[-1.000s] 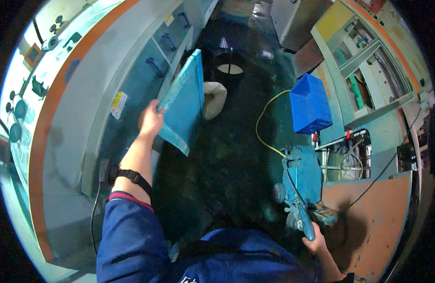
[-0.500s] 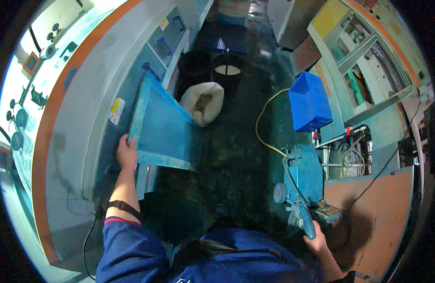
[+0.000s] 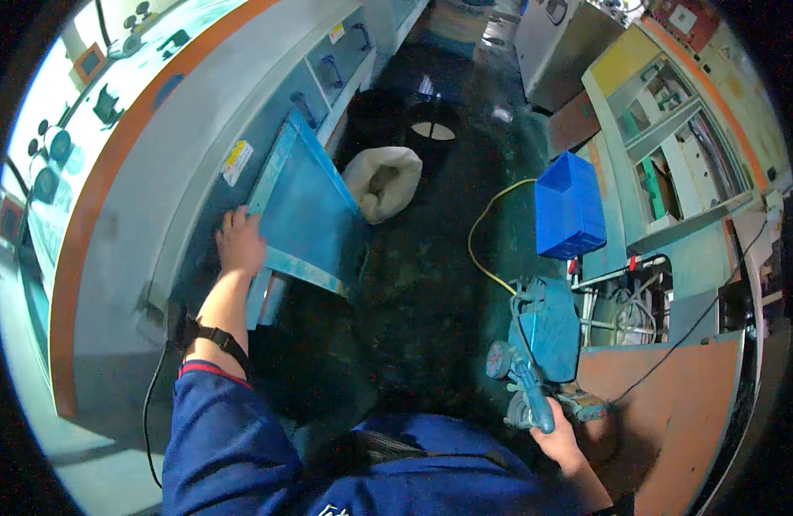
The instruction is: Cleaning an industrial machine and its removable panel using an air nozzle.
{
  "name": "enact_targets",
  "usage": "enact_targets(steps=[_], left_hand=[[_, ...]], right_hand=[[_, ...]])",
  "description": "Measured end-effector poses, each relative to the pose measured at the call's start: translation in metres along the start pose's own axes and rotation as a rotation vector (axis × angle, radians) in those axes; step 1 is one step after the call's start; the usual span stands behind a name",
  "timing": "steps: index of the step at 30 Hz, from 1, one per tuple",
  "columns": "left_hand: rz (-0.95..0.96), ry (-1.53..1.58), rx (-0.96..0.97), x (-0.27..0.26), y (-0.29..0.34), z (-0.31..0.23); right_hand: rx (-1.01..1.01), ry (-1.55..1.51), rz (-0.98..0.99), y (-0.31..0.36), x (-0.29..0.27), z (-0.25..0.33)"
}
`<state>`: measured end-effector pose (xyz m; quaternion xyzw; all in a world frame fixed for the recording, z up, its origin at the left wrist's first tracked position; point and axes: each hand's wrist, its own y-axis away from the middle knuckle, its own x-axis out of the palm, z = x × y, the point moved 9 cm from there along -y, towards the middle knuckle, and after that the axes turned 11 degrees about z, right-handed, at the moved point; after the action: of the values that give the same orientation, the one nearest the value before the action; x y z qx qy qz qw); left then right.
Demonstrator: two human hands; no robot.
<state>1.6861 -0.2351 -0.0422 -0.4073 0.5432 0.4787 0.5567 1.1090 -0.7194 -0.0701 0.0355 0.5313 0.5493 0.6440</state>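
Observation:
At the left, my left hand [image 3: 242, 242] is at the near edge of a light blue cabinet door [image 3: 306, 202] that stands swung out. Its fingers are stretched and apart, touching the door's edge; the palm side is hidden. Low on the right, my right hand [image 3: 558, 433] is closed round a blue handle [image 3: 532, 391] with a hose running from its far end. Just beyond that hand stands a blue wheeled machine [image 3: 547, 331]; the handle covers part of it.
A yellow hose [image 3: 472, 232] curves over the dark floor beside a blue plastic crate [image 3: 568, 206]. A white sack [image 3: 384, 185] sits open past the door. Along the left runs a counter with an orange edge [image 3: 65, 284]; a brown board [image 3: 663, 404] is at the lower right.
My left hand's fingers have loosened and spread at the door's edge. My right hand and the blue handle have shifted slightly left. The whole view has turned a little.

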Motion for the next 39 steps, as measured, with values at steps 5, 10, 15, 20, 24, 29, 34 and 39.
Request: enact_targets(steps=[5, 10, 15, 20, 24, 29, 34, 39], left_hand=[[0.022, 0.434, 0.151, 0.040, 0.098, -0.050], [0.299, 0.619, 0.150, 0.133, 0.287, -0.051], [0.409, 0.605, -0.174, 0.189, 0.504, -0.032], [0.562, 0.646, -0.519, 0.200, 0.715, -0.027], [0.521, 0.763, -0.669, 0.210, 0.823, -0.040], [0.325, 0.882, -0.657, 0.169, 0.890, -0.058], [0.357, 0.957, -0.726, 0.132, 0.959, -0.060], [0.470, 0.998, -0.849, 0.202, 1.091, -0.038]], right_hand=[[-0.184, 0.020, 0.036, -0.011, -0.014, 0.053], [-0.643, 0.038, 0.083, -0.012, -0.043, 0.168], [-0.918, 0.004, 0.039, 0.012, -0.077, 0.190], [-0.985, -0.108, 0.134, 0.031, -0.066, 0.179], [-0.910, -0.016, 0.119, -0.014, -0.015, 0.137], [-0.297, 0.141, 0.369, -0.073, 0.076, 0.049], [-0.429, 0.288, 0.301, -0.054, 0.115, 0.030], [-1.075, 0.471, 0.226, 0.121, 0.172, 0.109]])
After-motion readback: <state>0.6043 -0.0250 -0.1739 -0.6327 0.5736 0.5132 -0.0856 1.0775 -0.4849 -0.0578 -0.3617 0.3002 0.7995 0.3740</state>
